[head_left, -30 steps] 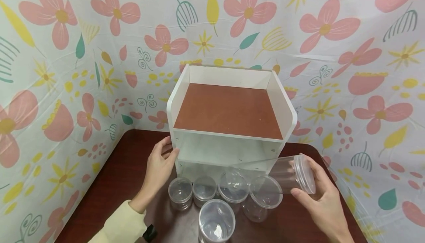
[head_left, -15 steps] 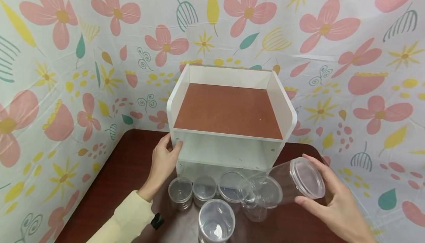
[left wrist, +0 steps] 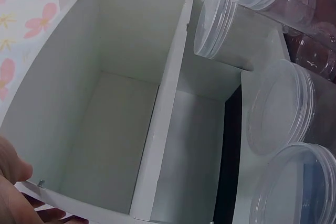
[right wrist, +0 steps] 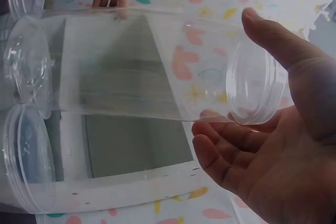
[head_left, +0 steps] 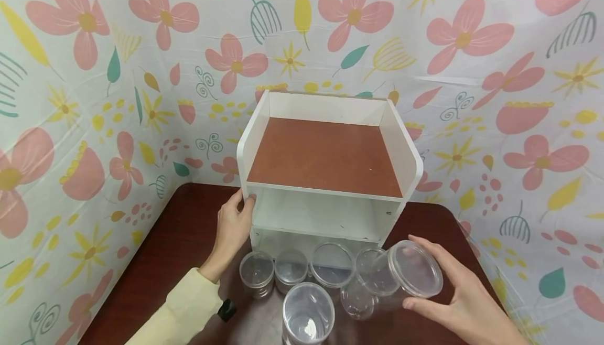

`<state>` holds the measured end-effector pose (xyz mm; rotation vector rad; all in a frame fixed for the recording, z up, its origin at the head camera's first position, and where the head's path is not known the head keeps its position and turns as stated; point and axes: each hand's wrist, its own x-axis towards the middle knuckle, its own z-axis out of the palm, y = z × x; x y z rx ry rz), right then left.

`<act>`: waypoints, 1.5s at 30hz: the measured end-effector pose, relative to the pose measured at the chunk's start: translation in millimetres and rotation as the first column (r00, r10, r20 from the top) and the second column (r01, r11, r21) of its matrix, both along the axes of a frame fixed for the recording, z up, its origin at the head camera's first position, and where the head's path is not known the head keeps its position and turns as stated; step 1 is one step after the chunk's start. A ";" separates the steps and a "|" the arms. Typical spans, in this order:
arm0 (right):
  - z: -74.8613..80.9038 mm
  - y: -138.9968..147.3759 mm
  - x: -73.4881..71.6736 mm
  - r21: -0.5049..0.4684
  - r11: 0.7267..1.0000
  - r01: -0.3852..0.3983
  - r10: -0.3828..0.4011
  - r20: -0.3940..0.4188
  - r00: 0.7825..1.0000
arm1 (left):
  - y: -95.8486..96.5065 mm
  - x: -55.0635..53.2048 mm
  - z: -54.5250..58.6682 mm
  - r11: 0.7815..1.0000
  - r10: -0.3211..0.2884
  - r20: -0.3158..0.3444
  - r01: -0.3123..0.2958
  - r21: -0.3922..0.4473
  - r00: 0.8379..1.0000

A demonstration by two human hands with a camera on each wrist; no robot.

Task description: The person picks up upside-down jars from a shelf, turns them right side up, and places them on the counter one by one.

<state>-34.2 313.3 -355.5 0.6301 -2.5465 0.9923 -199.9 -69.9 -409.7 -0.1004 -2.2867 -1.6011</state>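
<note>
My left hand (head_left: 233,229) grips the left side panel of a white shelf unit (head_left: 325,232), its thumb on the inner face and its fingers round the outside. In the right wrist view, a tall clear plastic jar (right wrist: 210,72) with a screw lid lies between the thumb and fingers of my right hand (right wrist: 283,156). The head view shows this jar tilted, its lid (head_left: 416,270) towards my right hand and its base down to the left. Whether the base touches the table is unclear. Several clear lidded jars (head_left: 257,271) stand before the shelf.
A wider clear jar (head_left: 309,313) stands nearest to me. The shelf has a brown top (head_left: 325,159) with raised white sides and two compartments below. Beneath is a dark red table (head_left: 155,261); a flower-patterned cloth (head_left: 184,88) hangs behind and at both sides.
The tilted jar has swung from nearly level to more upright, its lid facing up and its base lower, as my right hand came down. My left hand stays on the shelf panel.
</note>
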 end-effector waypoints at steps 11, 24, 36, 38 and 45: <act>-20.4 -10.7 -6.4 0.101 0.994 -0.041 0.042 -0.015 0.999 | 0.7 -1.1 1.3 0.999 0.020 0.001 -0.020 -0.040 1.000; -65.2 -25.5 -18.1 0.170 0.982 -0.081 0.101 -0.113 0.988 | 0.0 -3.1 1.8 0.996 0.022 -0.042 -0.026 -0.086 0.999; -95.5 -38.6 -21.5 0.243 0.970 -0.023 0.058 -0.140 0.988 | -0.2 -3.9 -0.5 0.992 0.037 -0.092 -0.048 -0.120 0.995; -99.0 -40.4 -20.7 0.242 0.970 -0.007 0.038 -0.123 0.992 | -0.5 -4.3 -0.8 0.992 0.035 -0.095 -0.046 -0.119 0.995; -108.7 -45.4 -18.9 0.223 0.975 0.005 0.013 -0.079 0.997 | -1.4 -4.2 -1.3 0.993 0.028 -0.091 -0.039 -0.116 0.995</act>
